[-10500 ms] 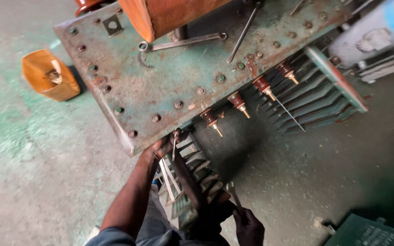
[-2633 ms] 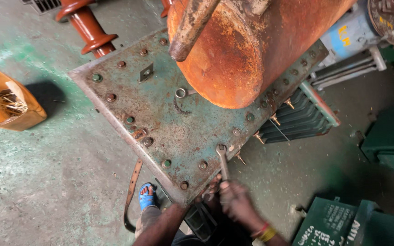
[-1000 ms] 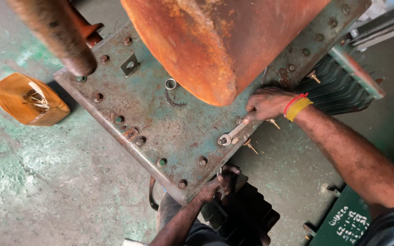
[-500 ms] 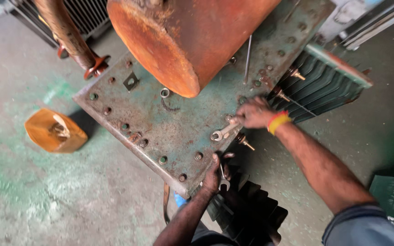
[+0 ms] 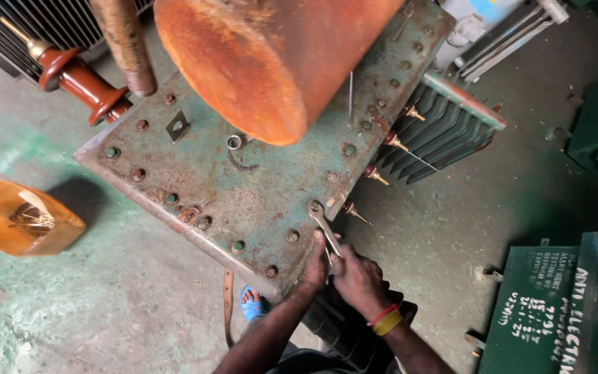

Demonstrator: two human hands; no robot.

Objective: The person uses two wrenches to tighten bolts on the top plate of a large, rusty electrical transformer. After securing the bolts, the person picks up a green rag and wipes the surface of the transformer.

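Note:
A steel ring spanner [image 5: 323,220] lies on the rusty green lid [image 5: 243,187] of a transformer, its ring over a bolt near the lid's near edge. My right hand [image 5: 358,280], with red and yellow bands at the wrist, grips the spanner's handle. My left hand [image 5: 315,266] rests beside it on the lid's near edge, fingers touching the handle end; whether it grips is unclear. Bolts [image 5: 239,246] ring the lid's rim.
A big rusty orange cylinder [image 5: 271,62] overhangs the lid. Cooling fins [image 5: 444,131] and thin studs stick out at right. A brown insulator [image 5: 81,79] stands at left, an orange container [image 5: 22,221] on the floor, a green metal box [image 5: 555,312] at lower right. My sandalled foot [image 5: 252,305] shows below.
My right hand has pulled back toward me with the spanner, whose ring now sits on a bolt nearer the lid's edge. Both hands are close together now. The view shifted.

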